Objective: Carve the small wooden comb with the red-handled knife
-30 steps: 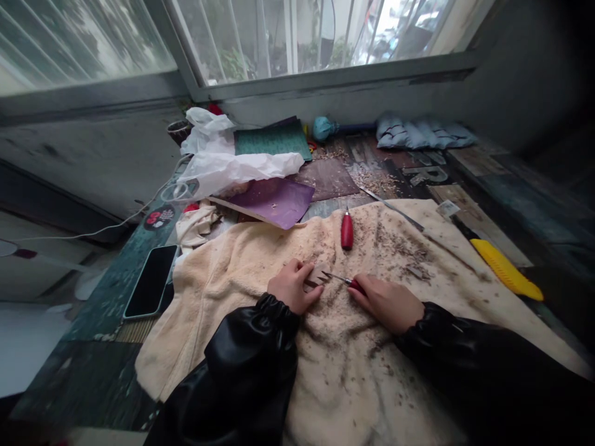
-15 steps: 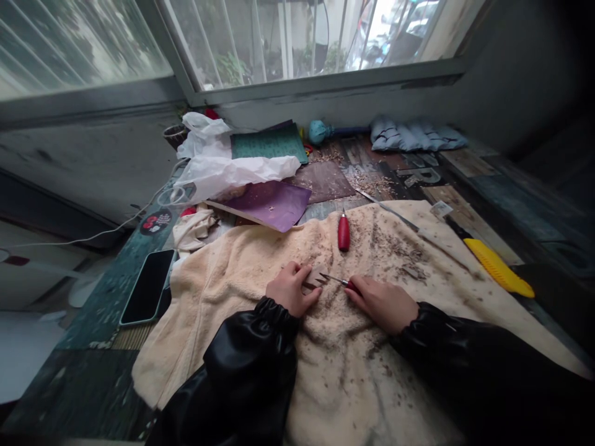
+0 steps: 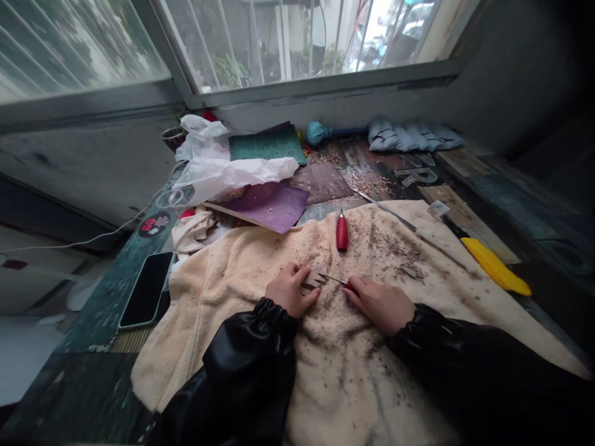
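On the beige towel [image 3: 242, 266], my left hand [image 3: 289, 290] presses down and grips a small flat piece of wood [image 3: 311, 282] with notches on its right side. My right hand [image 3: 382, 302] is closed around the red handle of a carving tool [image 3: 335, 280]. The thin metal blade points left, and its tip is at the notched edge of the wood; whether it touches cannot be made out. A second red-handled carving tool [image 3: 342, 234] lies on the towel beyond both hands, with its metal point facing away.
Wood shavings [image 3: 411, 254] are scattered over the towel. A yellow utility knife [image 3: 495, 265] and a long metal tool [image 3: 390, 212] lie on the right. Leftward lies a phone [image 3: 146, 290]. A purple sheet [image 3: 274, 207], white plastic bag [image 3: 218, 170] and green mat [image 3: 267, 145] are farther back.
The view has shifted very slightly. Both hands, the wood and the tool keep almost the same places, with the tip still at the notched edge.
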`<action>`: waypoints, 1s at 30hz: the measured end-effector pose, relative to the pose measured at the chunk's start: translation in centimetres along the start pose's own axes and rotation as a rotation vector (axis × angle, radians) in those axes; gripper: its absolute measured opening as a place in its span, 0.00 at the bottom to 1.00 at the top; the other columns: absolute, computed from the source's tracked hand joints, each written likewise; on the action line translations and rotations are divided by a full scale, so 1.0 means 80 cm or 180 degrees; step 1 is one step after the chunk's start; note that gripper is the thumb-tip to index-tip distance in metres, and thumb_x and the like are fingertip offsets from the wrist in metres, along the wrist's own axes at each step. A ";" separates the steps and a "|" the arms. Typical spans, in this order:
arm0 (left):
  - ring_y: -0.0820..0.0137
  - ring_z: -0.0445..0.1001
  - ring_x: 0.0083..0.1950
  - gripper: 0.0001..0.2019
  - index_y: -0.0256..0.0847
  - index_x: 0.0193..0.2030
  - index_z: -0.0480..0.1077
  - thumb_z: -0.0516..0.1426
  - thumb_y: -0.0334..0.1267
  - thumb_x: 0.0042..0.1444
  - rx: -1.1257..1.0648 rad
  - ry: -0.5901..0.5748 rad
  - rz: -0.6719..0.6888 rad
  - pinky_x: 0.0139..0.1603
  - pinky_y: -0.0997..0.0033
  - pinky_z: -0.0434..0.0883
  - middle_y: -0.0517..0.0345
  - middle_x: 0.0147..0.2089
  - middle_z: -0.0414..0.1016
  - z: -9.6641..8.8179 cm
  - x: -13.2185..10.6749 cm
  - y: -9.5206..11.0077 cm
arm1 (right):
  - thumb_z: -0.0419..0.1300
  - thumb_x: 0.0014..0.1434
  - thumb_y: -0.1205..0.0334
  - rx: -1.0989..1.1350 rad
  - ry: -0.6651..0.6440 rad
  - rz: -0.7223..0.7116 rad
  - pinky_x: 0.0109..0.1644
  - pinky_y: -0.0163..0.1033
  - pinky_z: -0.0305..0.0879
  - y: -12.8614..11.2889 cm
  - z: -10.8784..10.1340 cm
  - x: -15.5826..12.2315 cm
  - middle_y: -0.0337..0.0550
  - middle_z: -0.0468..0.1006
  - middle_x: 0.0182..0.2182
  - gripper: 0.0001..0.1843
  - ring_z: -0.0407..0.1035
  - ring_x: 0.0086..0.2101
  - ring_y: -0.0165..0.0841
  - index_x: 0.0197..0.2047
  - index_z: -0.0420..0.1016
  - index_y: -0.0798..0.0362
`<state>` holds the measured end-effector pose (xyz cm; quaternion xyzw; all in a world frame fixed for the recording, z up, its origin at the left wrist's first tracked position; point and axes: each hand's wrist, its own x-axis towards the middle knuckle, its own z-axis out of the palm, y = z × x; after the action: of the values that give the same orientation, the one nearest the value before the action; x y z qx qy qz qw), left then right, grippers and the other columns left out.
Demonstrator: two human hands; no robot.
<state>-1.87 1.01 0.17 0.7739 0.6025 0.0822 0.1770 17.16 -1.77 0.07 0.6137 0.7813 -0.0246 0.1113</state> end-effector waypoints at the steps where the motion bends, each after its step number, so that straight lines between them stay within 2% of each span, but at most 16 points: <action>1: 0.69 0.71 0.40 0.23 0.47 0.50 0.67 0.55 0.50 0.47 0.0005 0.0025 0.0040 0.35 0.74 0.69 0.58 0.44 0.68 0.002 0.000 -0.002 | 0.42 0.63 0.51 -0.0037 -0.0018 0.0044 0.22 0.33 0.49 -0.001 0.000 0.000 0.40 0.76 0.33 0.16 0.72 0.28 0.34 0.38 0.66 0.49; 6: 0.70 0.70 0.35 0.24 0.45 0.50 0.67 0.54 0.51 0.47 0.0014 0.0101 0.0210 0.34 0.73 0.69 0.56 0.42 0.66 0.008 0.001 -0.008 | 0.42 0.62 0.51 -0.0072 -0.0077 0.0177 0.23 0.33 0.54 -0.004 -0.002 0.002 0.41 0.76 0.33 0.16 0.73 0.28 0.35 0.39 0.67 0.48; 20: 0.70 0.71 0.36 0.24 0.43 0.49 0.68 0.56 0.49 0.46 -0.0054 0.0135 0.0339 0.36 0.73 0.70 0.56 0.42 0.66 0.007 0.004 -0.009 | 0.43 0.62 0.52 0.0009 -0.0135 0.0167 0.25 0.35 0.58 -0.007 -0.006 0.010 0.45 0.77 0.32 0.16 0.73 0.29 0.38 0.41 0.67 0.50; 27: 0.70 0.72 0.36 0.24 0.48 0.49 0.69 0.58 0.51 0.43 0.0015 0.0092 -0.0123 0.32 0.74 0.68 0.58 0.41 0.67 0.006 0.004 -0.002 | 0.43 0.62 0.52 0.0055 -0.0017 0.0129 0.26 0.34 0.58 -0.006 -0.001 0.008 0.44 0.77 0.34 0.16 0.73 0.31 0.36 0.41 0.67 0.50; 30: 0.71 0.71 0.36 0.24 0.50 0.50 0.69 0.58 0.51 0.44 0.0057 0.0112 -0.0140 0.32 0.74 0.68 0.59 0.41 0.66 0.006 0.003 0.000 | 0.42 0.63 0.52 0.0061 0.0001 0.0156 0.26 0.34 0.58 -0.005 0.000 0.003 0.44 0.76 0.36 0.17 0.73 0.31 0.36 0.41 0.67 0.50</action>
<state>-1.68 1.16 -0.27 0.7605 0.6231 0.0865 0.1612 16.72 -1.67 -0.02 0.6337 0.7658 -0.0294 0.1058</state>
